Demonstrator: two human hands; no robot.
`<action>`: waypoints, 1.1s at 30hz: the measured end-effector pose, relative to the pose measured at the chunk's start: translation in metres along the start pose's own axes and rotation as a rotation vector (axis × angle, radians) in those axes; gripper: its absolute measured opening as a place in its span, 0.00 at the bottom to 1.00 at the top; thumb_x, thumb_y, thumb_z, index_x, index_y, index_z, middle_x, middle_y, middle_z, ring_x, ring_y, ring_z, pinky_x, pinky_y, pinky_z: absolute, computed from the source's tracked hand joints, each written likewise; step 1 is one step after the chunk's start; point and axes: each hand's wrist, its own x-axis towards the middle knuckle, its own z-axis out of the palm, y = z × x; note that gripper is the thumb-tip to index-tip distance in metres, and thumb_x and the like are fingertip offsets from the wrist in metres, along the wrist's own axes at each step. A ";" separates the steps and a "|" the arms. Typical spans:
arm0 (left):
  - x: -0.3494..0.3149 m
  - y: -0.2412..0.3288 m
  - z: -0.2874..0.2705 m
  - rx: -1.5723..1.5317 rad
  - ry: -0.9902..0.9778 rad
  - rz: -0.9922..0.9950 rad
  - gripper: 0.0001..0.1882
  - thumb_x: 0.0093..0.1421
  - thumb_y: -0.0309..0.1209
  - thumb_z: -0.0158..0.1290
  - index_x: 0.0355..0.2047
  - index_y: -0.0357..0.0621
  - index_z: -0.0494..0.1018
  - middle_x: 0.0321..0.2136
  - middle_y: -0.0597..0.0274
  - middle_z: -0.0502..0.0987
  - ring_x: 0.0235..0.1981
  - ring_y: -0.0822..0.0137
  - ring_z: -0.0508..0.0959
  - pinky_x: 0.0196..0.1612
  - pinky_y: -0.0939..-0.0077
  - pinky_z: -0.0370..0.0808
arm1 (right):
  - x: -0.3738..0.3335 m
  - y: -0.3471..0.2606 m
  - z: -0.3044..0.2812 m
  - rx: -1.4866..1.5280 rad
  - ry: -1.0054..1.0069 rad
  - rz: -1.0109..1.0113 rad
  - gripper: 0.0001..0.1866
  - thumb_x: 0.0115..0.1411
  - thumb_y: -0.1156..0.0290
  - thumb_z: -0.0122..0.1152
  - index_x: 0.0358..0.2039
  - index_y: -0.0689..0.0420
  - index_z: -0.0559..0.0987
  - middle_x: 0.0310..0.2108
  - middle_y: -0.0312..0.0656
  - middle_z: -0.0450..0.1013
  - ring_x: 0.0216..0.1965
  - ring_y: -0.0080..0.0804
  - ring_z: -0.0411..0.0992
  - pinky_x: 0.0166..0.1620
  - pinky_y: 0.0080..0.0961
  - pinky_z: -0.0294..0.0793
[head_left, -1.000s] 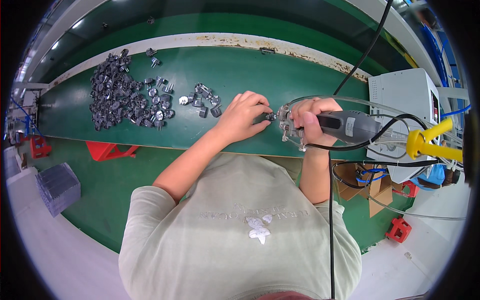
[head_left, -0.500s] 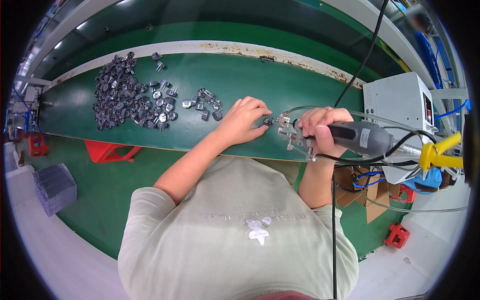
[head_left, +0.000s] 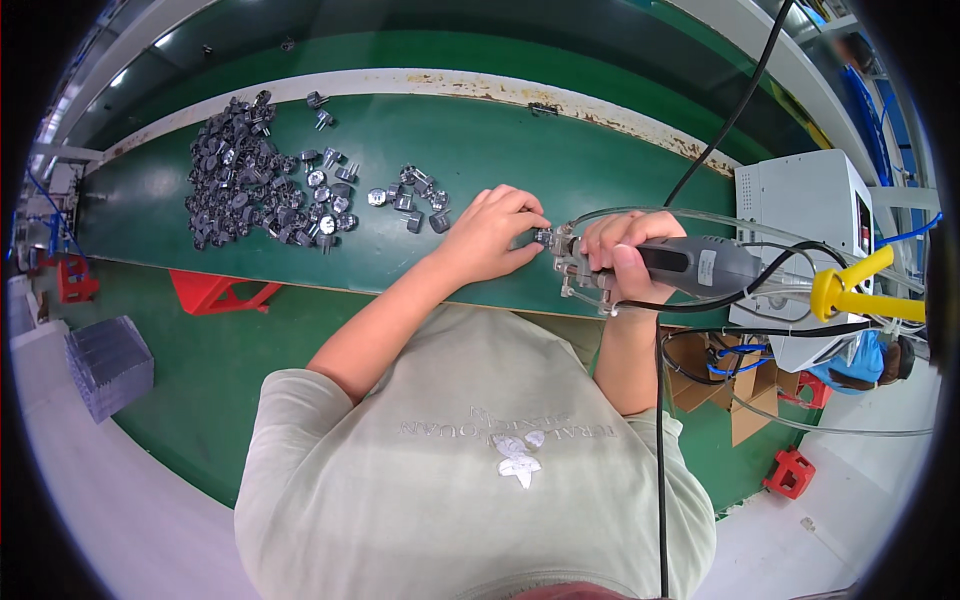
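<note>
My left hand (head_left: 492,236) rests on the green bench top with thumb and fingers closed round a small dark round part (head_left: 543,237). My right hand (head_left: 633,256) grips a grey and black electric screwdriver (head_left: 700,264), held nearly level. The screwdriver's metal nose (head_left: 568,247), with a clear tube, meets the part at my left fingertips; the exact contact is too small to make out. To the left of my left hand lies a small group of similar dark parts (head_left: 414,222) with metal pins.
A large heap of dark parts (head_left: 230,175) covers the bench's left side. At the right stands a white machine (head_left: 790,200). A black cable (head_left: 735,110) and a yellow strap (head_left: 850,287) hang around the screwdriver. Below the bench are a red stool (head_left: 222,297) and a cardboard box (head_left: 755,405).
My right hand has moved the screwdriver left, bringing its nose from just short of the part up to it. My left hand keeps its grip and has barely moved.
</note>
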 end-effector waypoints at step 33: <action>0.077 -0.036 -0.066 0.395 -0.001 -0.015 0.13 0.49 0.35 0.62 0.36 0.48 0.81 0.38 0.59 0.77 0.43 0.55 0.75 0.46 0.60 0.72 | 0.025 -0.032 -0.006 -0.047 -0.034 -0.177 0.17 0.56 0.69 0.69 0.36 0.59 0.68 0.22 0.41 0.69 0.22 0.29 0.69 0.31 0.30 0.74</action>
